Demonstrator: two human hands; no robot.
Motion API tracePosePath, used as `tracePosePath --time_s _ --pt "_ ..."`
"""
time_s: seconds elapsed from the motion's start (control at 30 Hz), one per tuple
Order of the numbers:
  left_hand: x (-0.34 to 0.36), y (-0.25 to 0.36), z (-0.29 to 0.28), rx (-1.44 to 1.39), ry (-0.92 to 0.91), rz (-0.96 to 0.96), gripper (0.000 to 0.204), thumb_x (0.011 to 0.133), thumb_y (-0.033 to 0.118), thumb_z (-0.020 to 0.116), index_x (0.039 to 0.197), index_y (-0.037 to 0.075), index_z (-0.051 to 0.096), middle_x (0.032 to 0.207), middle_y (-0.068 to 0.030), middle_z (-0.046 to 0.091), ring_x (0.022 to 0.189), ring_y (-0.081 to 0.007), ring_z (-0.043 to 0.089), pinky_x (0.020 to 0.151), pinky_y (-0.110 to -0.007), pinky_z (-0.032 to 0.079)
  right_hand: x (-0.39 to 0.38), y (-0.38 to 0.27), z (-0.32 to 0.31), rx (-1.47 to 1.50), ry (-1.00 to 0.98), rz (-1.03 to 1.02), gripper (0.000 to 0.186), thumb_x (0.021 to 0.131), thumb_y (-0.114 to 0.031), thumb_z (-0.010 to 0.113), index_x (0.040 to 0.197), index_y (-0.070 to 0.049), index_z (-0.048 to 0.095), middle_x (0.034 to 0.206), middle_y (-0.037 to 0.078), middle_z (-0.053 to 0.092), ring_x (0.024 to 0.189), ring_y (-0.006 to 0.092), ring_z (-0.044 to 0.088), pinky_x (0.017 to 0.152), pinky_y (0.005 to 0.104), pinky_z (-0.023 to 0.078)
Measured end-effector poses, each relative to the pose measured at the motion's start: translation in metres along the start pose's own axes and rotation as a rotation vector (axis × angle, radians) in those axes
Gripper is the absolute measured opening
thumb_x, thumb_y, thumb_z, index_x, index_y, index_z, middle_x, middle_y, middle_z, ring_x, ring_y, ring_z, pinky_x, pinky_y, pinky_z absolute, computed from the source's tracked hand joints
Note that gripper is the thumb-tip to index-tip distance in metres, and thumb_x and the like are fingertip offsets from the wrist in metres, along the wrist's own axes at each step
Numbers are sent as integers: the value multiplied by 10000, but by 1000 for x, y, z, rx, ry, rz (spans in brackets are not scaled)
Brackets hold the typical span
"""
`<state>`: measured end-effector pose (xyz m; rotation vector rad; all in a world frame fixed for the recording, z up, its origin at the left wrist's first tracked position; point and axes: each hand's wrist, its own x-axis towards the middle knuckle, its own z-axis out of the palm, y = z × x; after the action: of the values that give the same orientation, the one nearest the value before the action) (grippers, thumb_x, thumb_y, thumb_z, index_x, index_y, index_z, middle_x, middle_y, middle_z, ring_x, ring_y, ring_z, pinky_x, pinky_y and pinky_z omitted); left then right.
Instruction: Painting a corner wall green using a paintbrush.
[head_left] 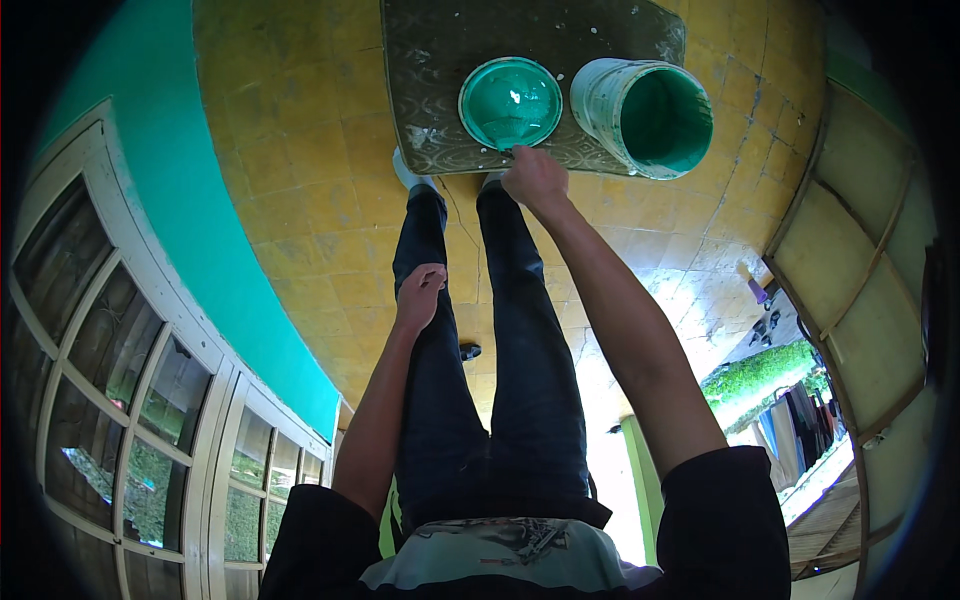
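My right hand is closed on the dark handle of what looks like a paintbrush, at the near rim of a round tray or lid holding teal paint; the brush head is hard to make out. Beside it on the right stands a white bucket smeared with teal paint inside. Both rest on a dark, patterned, paint-spotted mat or board. My left hand hangs over my left thigh with its fingers curled and nothing visible in them.
Yellow tiles cover the floor around my legs. A teal wall and white glazed doors run along the left. Pale panels line the right. A dark sandal and a small purple object lie on the floor.
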<state>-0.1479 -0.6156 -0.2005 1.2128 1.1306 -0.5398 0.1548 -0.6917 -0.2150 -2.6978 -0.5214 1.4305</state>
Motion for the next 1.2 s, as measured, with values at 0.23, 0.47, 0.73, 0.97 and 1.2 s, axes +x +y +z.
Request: tracePosePath --time_s 0.23,0.47,0.73,0.97,1.2 --pt "3 10 2 -13 2 6 253 949 186 566 1134 21 618 959 -66 668 873 -143 636 756 -254 473 3 -2 -3 -30 -79 1 334 800 -162 523 1090 -36 630 1020 208 666 976 391 631 842 492 504" --pt "17 31 16 -48 31 -33 211 935 164 593 1050 -9 631 867 -37 652 805 -111 615 764 -249 484 -18 14 -3 111 105 25 364 798 -139 528 1136 -74 646 985 203 681 917 364 662 793 460 524" --pt "114 124 61 -322 61 47 284 952 232 579 1109 -4 598 885 -59 644 829 -123 617 695 -253 476 -25 45 5 892 110 199 391 893 -253 585 1219 -36 575 695 129 627 502 198 575 497 357 479" --pt "178 152 87 -449 277 -122 324 966 336 538 1031 22 584 892 -63 649 800 -145 653 663 -278 491 -27 25 5 1473 42 318 319 976 -260 499 1212 -48 463 613 42 494 382 98 396 347 283 331" --pt "178 151 102 -490 299 -114 302 969 323 537 1022 26 561 867 -48 624 745 -132 630 620 -275 481 -21 45 12 1624 24 315 228 997 -263 441 1111 -66 452 672 57 525 390 103 407 360 287 348"
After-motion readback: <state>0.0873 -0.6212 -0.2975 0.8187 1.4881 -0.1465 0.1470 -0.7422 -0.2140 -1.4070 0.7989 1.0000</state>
